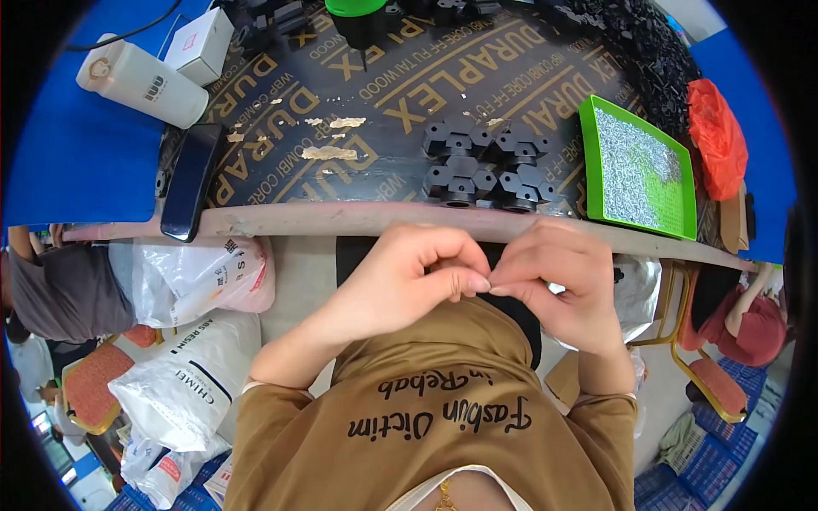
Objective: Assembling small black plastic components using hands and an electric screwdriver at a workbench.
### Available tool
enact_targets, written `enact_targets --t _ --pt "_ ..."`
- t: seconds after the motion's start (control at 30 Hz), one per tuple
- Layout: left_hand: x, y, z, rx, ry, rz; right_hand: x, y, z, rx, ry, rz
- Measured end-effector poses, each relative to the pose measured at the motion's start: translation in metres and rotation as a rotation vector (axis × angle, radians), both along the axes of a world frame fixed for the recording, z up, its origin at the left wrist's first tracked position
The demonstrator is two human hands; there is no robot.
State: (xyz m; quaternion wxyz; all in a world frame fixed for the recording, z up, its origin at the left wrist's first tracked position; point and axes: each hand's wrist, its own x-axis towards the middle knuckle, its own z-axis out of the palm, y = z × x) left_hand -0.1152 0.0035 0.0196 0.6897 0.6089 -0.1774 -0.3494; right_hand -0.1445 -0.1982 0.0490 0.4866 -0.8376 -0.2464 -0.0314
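Working above the dark table, rather than short of its near edge as now, would probably catch anything dropped. The green tray sits at 2 o'clock from the joined fingertips, seemingly within easy reach. The left hand and right hand meet with thumbs and fingers pinched; whether they grip a small part, I cannot tell. Light, even pressure seems wise. The black blocks stand at 12 o'clock near the edge, best kept clear of the knuckles. Silvery bits cover much of the tray.

Large gold lettering repeats across the table; dark script runs upside down over the brown shirt; black print marks the white sack at 8 o'clock; a dark logo marks the pale bottle at 10 o'clock.
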Motion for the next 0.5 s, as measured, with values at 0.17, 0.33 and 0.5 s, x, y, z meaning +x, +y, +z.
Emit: enact_targets --t 0.17,0.33,0.5 --pt "-0.013 0.000 -0.007 0.054 -0.356 0.064 -0.007 -0.001 -0.011 0.109 0.113 -0.072" --pt "-0.013 0.005 -0.012 0.034 -0.145 0.082 0.026 -0.007 -0.023 -0.306 -0.527 -0.422" --pt "-0.015 0.006 -0.023 -0.095 0.039 0.156 0.038 -0.010 -0.036 -0.463 -0.619 -0.434"
